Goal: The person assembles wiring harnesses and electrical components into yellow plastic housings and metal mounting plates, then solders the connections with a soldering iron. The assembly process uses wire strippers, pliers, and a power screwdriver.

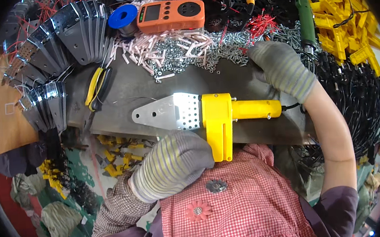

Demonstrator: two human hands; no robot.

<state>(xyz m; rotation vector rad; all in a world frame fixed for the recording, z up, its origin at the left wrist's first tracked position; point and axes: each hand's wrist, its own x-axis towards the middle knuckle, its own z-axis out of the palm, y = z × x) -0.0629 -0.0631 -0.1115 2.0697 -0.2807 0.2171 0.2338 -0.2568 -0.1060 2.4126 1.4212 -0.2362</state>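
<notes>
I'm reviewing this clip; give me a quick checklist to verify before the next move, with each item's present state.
1. Yellow tool wholly over the table: not ok, its leg overhangs the near edge in this view.
2. Left hand at the tool: ok, by its leg; finger grip hidden.
3. Right hand at the screws: ok, at their near edge.
4. Screw in the right hand: cannot tell, fingertips hidden.
5. Pliers apart from the tool: ok, farther left.
</notes>
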